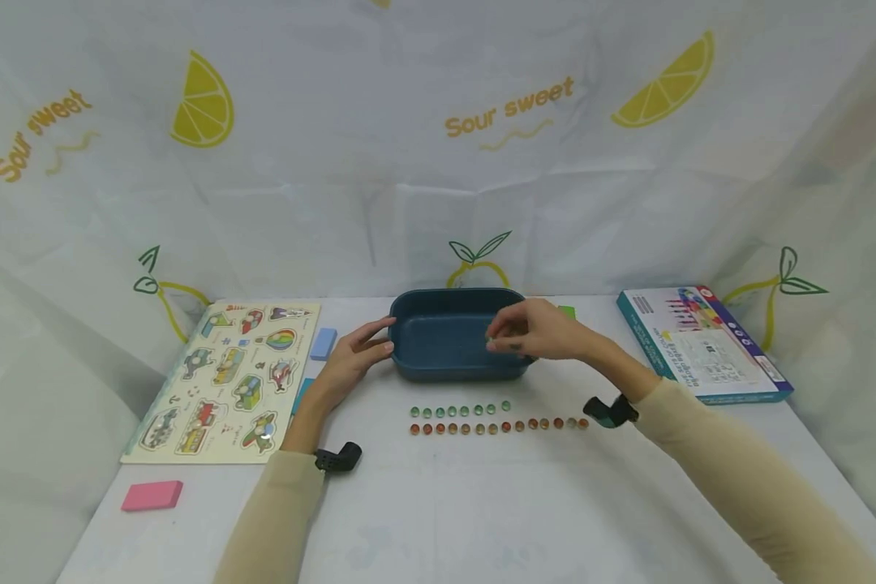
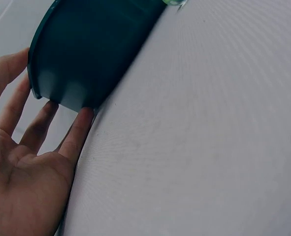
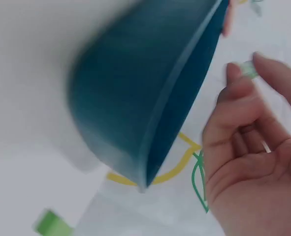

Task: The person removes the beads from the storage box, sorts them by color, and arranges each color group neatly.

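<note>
A dark teal oblong dish [image 1: 460,374] stands at the back middle of the table. My left hand [image 1: 352,361] touches the dish's left end with extended fingers, as the left wrist view also shows. Over the right part of the dish is my right hand [image 1: 536,329], pinching a small green glass marble [image 3: 248,70] between thumb and fingertips. In front of the dish lies a row of several green marbles [image 1: 463,411]. Nearer to me runs a longer row of orange and amber marbles [image 1: 506,427].
A picture puzzle board [image 1: 222,381] lies at the left, with a blue block [image 1: 324,344] beside it and a pink block [image 1: 152,495] in front. A flat printed box [image 1: 708,345] lies at the right. Behind the right hand, a green block [image 1: 568,311] partly shows.
</note>
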The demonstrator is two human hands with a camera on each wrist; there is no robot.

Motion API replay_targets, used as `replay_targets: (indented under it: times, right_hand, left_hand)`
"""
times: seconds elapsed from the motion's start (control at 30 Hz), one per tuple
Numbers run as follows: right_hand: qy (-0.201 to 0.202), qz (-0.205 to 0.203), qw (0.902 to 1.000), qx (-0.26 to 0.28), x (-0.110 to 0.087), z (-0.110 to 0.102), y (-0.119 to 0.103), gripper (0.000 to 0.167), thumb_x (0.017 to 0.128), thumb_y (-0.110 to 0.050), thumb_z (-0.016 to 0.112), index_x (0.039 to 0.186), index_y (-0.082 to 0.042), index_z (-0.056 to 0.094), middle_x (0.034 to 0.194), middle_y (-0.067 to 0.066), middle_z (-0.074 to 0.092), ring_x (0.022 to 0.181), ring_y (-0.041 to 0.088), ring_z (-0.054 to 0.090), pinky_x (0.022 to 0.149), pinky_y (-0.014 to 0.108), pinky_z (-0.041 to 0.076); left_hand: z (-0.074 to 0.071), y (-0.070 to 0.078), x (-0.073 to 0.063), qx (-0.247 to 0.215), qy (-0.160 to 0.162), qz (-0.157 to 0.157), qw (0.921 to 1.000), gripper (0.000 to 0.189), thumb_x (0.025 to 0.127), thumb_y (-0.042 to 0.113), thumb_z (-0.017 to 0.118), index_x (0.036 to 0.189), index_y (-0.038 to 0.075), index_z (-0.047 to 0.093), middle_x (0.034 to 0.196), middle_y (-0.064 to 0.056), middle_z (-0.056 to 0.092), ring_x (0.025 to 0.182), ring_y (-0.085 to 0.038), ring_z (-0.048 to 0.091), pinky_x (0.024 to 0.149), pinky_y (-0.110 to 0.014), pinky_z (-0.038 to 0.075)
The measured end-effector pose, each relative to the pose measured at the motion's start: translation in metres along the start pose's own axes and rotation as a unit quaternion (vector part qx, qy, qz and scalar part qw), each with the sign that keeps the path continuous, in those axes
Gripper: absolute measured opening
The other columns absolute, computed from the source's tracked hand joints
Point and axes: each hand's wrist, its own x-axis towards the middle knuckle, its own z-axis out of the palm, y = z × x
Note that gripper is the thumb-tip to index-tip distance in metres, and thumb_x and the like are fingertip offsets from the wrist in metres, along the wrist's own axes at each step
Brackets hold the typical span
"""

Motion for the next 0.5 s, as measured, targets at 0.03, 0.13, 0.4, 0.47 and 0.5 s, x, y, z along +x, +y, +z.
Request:
replay_targets:
  times: [0.03, 0.13, 0.4, 0.47, 0.5]
  right_hand:
    - [-0.005, -0.003, 0.9997, 0.024, -0.011, 0.004, 0.002, 0.022, 0.100, -0.021, 0.075, 0.115, -0.005, 0.076, 0.094, 0.016, 0.078, 0.066, 0.027, 0.065, 0.055, 0.029, 0.052]
    - [-0.020, -0.008, 0.9983, 0.055, -0.039, 0.015, 0.013, 0.022, 0.100, -0.018, 0.075, 0.116, -0.004, 0.076, 0.091, 0.016, 0.076, 0.065, 0.021, 0.062, 0.052, 0.027, 0.049]
    - [-0.037, 0.011, 0.9990, 0.022, -0.065, 0.039, 0.039, 0.017, 0.096, -0.013, 0.078, 0.111, -0.007, 0.079, 0.081, 0.001, 0.073, 0.069, 0.003, 0.059, 0.064, 0.021, 0.051]
    - [-0.027, 0.016, 0.9994, 0.014, -0.065, 0.043, 0.043, 0.016, 0.095, -0.013, 0.078, 0.110, -0.008, 0.080, 0.078, -0.001, 0.072, 0.065, 0.003, 0.058, 0.061, 0.021, 0.050]
    - [-0.024, 0.018, 0.9995, 0.011, -0.064, 0.044, 0.044, 0.016, 0.095, -0.013, 0.079, 0.110, -0.008, 0.080, 0.076, -0.001, 0.071, 0.063, 0.003, 0.058, 0.059, 0.021, 0.049]
  left_hand:
    - [0.000, 0.000, 0.000, 0.001, -0.001, 0.000, 1.0000, 0.054, 0.105, 0.020, 0.066, 0.158, 0.020, 0.051, 0.172, -0.001, 0.038, 0.158, -0.030, 0.040, 0.128, -0.052, 0.035]
    - [0.001, -0.001, 0.000, 0.005, 0.001, 0.002, 1.0000, 0.055, 0.106, 0.020, 0.066, 0.158, 0.019, 0.050, 0.172, -0.002, 0.037, 0.158, -0.031, 0.040, 0.128, -0.052, 0.036]
    - [0.000, -0.002, 0.000, 0.004, -0.001, 0.001, 1.0000, 0.055, 0.106, 0.020, 0.064, 0.159, 0.018, 0.049, 0.173, -0.005, 0.036, 0.159, -0.033, 0.038, 0.129, -0.055, 0.033]
    - [0.000, -0.001, 0.000, 0.001, -0.001, 0.002, 1.0000, 0.055, 0.106, 0.019, 0.064, 0.159, 0.017, 0.049, 0.173, -0.005, 0.036, 0.159, -0.034, 0.037, 0.129, -0.056, 0.032]
    - [0.000, -0.001, 0.000, 0.000, -0.001, 0.001, 1.0000, 0.055, 0.106, 0.019, 0.065, 0.159, 0.018, 0.049, 0.173, -0.005, 0.037, 0.159, -0.034, 0.037, 0.129, -0.056, 0.032]
